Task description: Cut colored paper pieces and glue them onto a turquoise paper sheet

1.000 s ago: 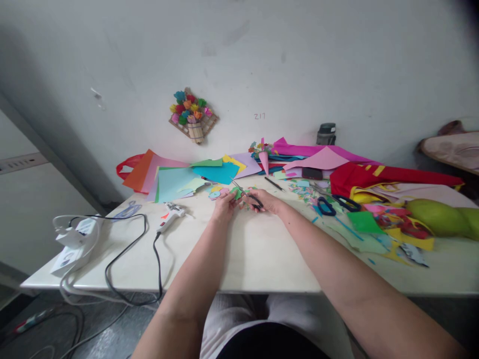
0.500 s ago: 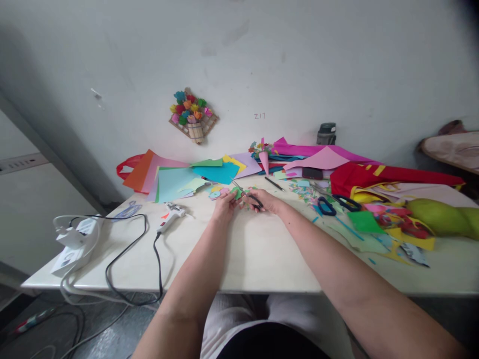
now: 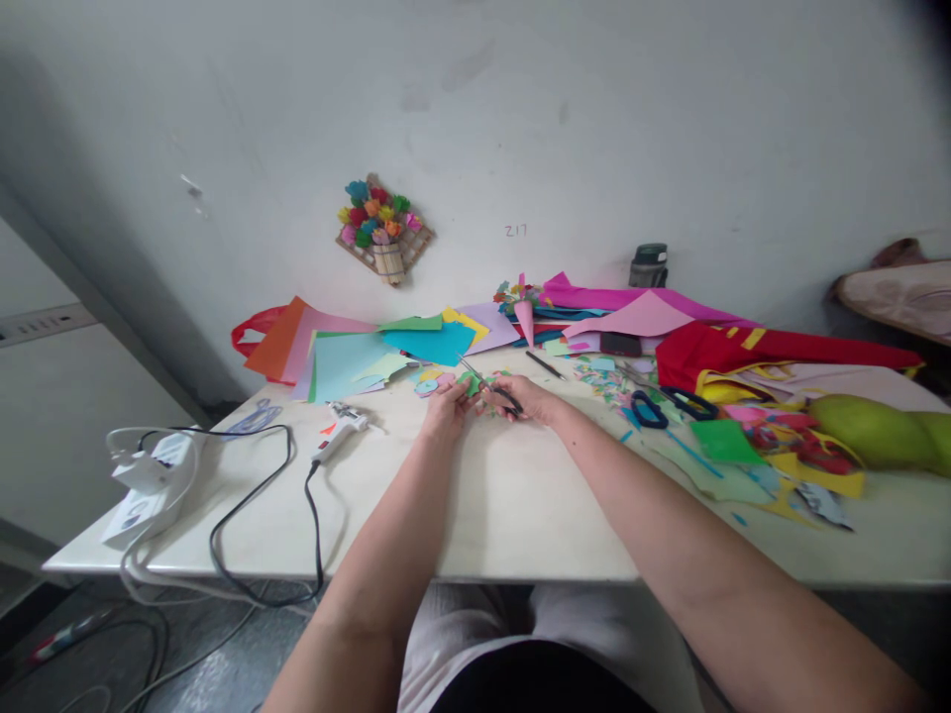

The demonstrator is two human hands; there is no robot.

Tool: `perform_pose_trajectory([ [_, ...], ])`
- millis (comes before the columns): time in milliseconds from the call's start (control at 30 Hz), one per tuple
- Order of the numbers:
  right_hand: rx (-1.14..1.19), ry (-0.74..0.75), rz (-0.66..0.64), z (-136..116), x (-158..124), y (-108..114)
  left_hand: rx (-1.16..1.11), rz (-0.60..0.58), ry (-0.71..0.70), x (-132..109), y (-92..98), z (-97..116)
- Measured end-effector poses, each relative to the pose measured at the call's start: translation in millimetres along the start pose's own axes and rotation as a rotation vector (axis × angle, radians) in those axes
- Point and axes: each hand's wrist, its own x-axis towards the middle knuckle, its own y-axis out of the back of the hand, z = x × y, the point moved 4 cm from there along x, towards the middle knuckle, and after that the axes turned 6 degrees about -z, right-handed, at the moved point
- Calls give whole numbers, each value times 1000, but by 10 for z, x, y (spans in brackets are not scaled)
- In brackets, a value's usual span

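Note:
Close together over the middle of the table, both hands work at a small piece of green paper [image 3: 472, 383]. My left hand [image 3: 447, 404] pinches that piece between its fingertips. Dark-handled scissors [image 3: 506, 399] sit in the closed fingers of my right hand [image 3: 531, 396], their blades pointing up and left beside the green paper. Small cut paper pieces [image 3: 428, 384] in yellow, pink and blue lie just beyond my left hand. More bits of paper lie under my right hand, partly hidden by it.
To the left lie a glue gun [image 3: 343, 433] and a white power strip [image 3: 153, 490] with looping cords. Coloured sheets [image 3: 349, 361] spread along the back. On the right are a second pair of scissors [image 3: 650, 409], paper scraps [image 3: 724, 443] and a red cloth [image 3: 705, 352]. A pen [image 3: 546, 365] lies behind my hands.

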Motion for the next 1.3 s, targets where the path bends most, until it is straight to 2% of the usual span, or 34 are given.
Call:
perform_pose_trajectory([
  [300, 24, 51, -8, -5, 12, 24, 54, -51, -44, -39, -30, 45],
  [433, 36, 111, 92, -37, -5, 99, 158, -89, -70, -34, -41, 47],
  [500, 53, 142, 163, -55, -16, 147, 229, -150, -79, -32, -65, 42],
  [633, 108, 179, 257, -92, -38, 219, 380, -238, -54, -42, -113, 21],
  [867, 136, 212, 228, -109, -42, 227, 457, -292, 34, -84, -203, -13],
  [967, 98, 232, 233, -112, -27, 227, 473, -304, 58, -96, -220, -22],
  [1100, 95, 257, 304, -117, -5, 258, 436, -320, 56, -97, -202, -26],
  [1300, 111, 220, 329, -137, -9, 221, 312, -234, 3, -60, -123, -10],
])
